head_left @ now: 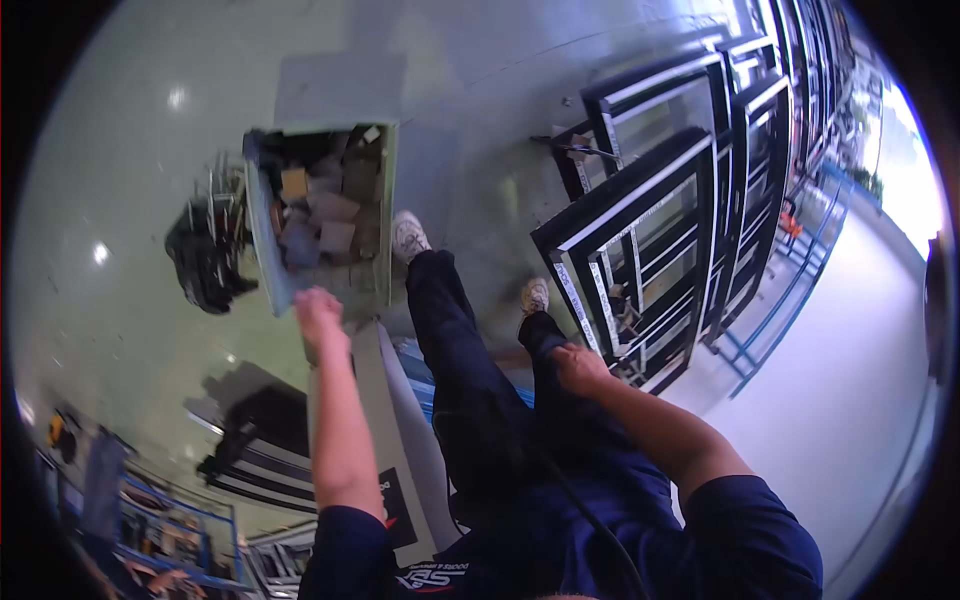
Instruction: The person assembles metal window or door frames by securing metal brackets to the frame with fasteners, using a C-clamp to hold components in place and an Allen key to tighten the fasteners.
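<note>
My left hand (320, 312) is stretched forward with its fingers curled into a fist, right at the near corner of an open box (268, 235) filled with cardboard and wood scraps. I see nothing held in it. My right hand (578, 366) rests on my right thigh, fingers lying loosely on the dark trousers (470, 380). Both my feet in white shoes (408, 236) stand on the floor beside the box.
A grey board (392, 420) lies under my left arm. Black-framed glass panels (650, 220) stand in rows at the right. A black bag (205, 262) and metal rods sit left of the box. Blue racks (170, 530) are at the lower left. The floor is glossy pale green.
</note>
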